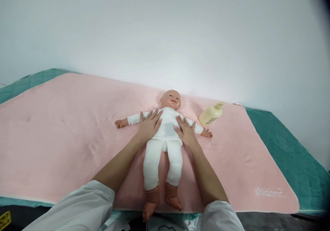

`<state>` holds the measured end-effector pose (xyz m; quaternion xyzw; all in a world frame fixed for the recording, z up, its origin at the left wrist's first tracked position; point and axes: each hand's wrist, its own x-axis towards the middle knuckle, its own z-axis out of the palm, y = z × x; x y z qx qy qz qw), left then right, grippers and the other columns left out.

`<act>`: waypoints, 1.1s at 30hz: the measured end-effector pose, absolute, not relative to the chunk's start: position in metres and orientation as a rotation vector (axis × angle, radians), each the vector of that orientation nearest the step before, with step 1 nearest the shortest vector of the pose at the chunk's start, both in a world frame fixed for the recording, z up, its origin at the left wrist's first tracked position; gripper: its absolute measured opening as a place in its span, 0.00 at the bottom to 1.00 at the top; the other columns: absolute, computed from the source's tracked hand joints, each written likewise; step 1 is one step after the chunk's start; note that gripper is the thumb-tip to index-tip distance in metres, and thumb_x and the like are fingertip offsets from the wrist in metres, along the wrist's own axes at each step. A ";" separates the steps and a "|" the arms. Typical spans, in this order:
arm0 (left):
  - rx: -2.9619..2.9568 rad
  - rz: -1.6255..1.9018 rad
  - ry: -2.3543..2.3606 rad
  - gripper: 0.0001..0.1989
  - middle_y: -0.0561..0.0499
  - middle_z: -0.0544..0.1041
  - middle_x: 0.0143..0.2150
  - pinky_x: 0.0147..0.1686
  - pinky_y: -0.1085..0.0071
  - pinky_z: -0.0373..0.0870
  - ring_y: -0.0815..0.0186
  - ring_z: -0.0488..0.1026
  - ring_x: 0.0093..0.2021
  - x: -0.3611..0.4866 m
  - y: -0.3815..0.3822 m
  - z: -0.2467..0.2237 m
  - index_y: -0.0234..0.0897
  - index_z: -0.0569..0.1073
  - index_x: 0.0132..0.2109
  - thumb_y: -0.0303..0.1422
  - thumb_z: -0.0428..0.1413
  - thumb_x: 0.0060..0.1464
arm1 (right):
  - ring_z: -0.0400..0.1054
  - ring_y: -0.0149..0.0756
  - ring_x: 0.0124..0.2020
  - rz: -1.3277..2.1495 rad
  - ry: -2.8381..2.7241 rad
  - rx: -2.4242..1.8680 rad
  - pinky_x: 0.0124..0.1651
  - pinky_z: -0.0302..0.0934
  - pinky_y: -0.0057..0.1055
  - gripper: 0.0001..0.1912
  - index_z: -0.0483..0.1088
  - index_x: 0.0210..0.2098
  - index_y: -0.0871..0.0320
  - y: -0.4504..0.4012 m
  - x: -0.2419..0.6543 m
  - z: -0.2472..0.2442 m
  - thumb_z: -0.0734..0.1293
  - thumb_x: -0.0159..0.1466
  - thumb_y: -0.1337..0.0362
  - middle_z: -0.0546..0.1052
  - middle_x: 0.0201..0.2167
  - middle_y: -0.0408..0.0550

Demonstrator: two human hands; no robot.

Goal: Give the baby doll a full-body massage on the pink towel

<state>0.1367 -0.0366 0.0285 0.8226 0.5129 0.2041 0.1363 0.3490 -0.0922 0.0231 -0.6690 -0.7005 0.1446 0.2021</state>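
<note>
A baby doll with a white cloth body lies on its back, its head toward the wall and its bare feet at the near edge. My left hand rests on the left side of its chest, fingers stretched out and spread. On the other side of the chest lies my right hand, also flat with its fingers apart. Between the two hands a greyish patch shows on the white cloth. Both of the doll's arms reach out sideways. Neither hand grips anything; the palms are hidden.
A pale yellow pump bottle lies tilted on the pink mat, just beyond the doll's arm on the right. Under the mat a green quilted cover shows at both sides. A white wall stands behind.
</note>
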 end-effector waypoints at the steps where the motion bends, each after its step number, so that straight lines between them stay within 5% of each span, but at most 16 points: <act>1: 2.380 0.591 1.485 0.26 0.50 0.55 0.72 0.67 0.37 0.29 0.51 0.52 0.72 0.137 -0.036 0.028 0.49 0.55 0.70 0.42 0.36 0.68 | 0.43 0.52 0.73 0.397 -1.948 -1.887 0.66 0.19 0.72 0.30 0.52 0.69 0.47 -0.092 0.349 0.023 0.53 0.71 0.47 0.55 0.70 0.48; 15: 2.386 0.569 1.554 0.27 0.50 0.55 0.72 0.67 0.37 0.29 0.53 0.51 0.72 0.138 -0.038 0.027 0.47 0.56 0.70 0.41 0.36 0.68 | 0.38 0.56 0.74 0.253 -1.870 -2.127 0.65 0.20 0.72 0.34 0.55 0.68 0.60 -0.096 0.341 0.026 0.50 0.71 0.46 0.57 0.69 0.56; 23: 2.383 0.616 1.694 0.29 0.41 0.58 0.71 0.66 0.35 0.30 0.47 0.44 0.73 0.139 -0.038 0.025 0.39 0.59 0.69 0.44 0.40 0.66 | 0.38 0.61 0.73 0.075 -1.861 -2.030 0.66 0.20 0.70 0.32 0.61 0.65 0.65 -0.100 0.344 0.018 0.53 0.71 0.49 0.58 0.69 0.58; 28: 2.370 0.927 1.626 0.27 0.38 0.57 0.71 0.68 0.40 0.33 0.45 0.40 0.74 0.132 -0.038 0.024 0.35 0.65 0.66 0.41 0.46 0.64 | 0.55 0.49 0.68 0.036 -1.762 -1.665 0.69 0.45 0.55 0.25 0.69 0.58 0.61 -0.112 0.351 0.014 0.54 0.71 0.54 0.67 0.64 0.56; 33: 2.052 1.424 1.531 0.20 0.40 0.56 0.70 0.68 0.43 0.44 0.48 0.40 0.74 0.114 -0.062 0.026 0.38 0.71 0.58 0.38 0.49 0.63 | 0.70 0.41 0.48 0.125 -1.424 -1.488 0.49 0.66 0.39 0.22 0.74 0.48 0.60 -0.139 0.361 0.008 0.56 0.70 0.53 0.77 0.47 0.56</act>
